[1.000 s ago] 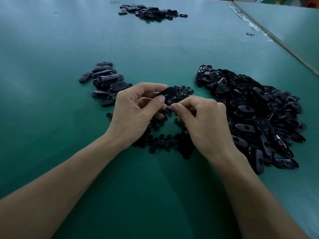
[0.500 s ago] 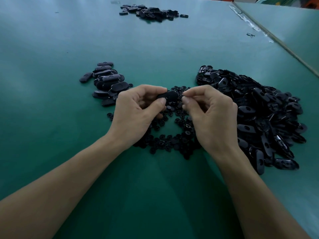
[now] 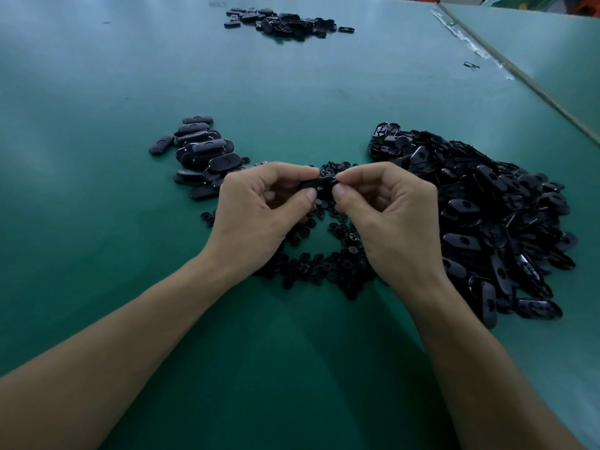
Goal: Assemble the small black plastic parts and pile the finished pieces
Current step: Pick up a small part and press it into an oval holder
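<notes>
At desk [image 3: 97, 99] centre: shell [image 3: 319, 184], held off the surface between both hands, long axis 9 to 3 o'clock.
Left hand [image 3: 259, 216]: fingers [image 3: 305, 197] pinching the shell's 9 o'clock end, thumb below, index above.
Right hand [image 3: 393, 219]: fingers [image 3: 344, 191] pinching the 3 o'clock end; whether a button sits under the tips cannot be told.
Risk, slip: probably a press-fit step. An off-centre push could pop the shell out of the two pinches and into the loose parts below.
Risk, mix-up: everything is black. A dropped piece would likely be hard to tell from unfinished stock.
Risk, spill: the right wrist lies near the heap, and a sweep outward could scatter it.
Count, hands: two.
Count, held shell: one.
Count, pile [image 3: 201, 154]: finished pieces at 10 o'clock, about a dozen, overlapped.
Count, buttons [image 3: 318, 269]: small round parts at 6 o'clock under the hands, dozens, not countable.
Count, heap [image 3: 487, 209]: bare shells at 3 o'clock, far too many to count.
Count, far pile [image 3: 282, 22]: 12 o'clock, too small to count.
</notes>
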The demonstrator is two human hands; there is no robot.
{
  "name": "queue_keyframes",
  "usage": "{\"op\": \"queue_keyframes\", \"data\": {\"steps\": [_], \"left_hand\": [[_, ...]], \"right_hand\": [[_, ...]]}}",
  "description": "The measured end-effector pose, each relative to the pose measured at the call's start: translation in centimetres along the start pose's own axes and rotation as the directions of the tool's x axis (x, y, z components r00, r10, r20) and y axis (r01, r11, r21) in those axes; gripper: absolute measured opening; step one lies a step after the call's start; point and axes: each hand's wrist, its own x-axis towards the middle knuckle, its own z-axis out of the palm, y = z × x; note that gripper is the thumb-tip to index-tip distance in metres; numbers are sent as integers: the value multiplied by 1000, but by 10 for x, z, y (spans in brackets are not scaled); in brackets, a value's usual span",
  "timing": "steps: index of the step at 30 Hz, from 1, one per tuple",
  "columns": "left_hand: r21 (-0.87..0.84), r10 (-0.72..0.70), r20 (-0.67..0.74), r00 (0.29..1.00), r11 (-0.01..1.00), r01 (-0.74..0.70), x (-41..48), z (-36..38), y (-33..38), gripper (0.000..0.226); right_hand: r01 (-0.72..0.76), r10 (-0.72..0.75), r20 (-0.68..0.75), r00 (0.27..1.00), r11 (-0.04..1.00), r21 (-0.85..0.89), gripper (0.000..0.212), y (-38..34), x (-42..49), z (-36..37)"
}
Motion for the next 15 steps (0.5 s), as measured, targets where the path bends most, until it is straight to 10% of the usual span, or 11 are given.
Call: {"op": "queue_keyframes", "data": {"steps": [15], "left_hand": [[-38, -27, 6, 1000, 999, 27, 1, -2, -2, 23]], "right_hand": [[-46, 45, 26, 999, 997, 60, 15, 1, 0, 0]]}}
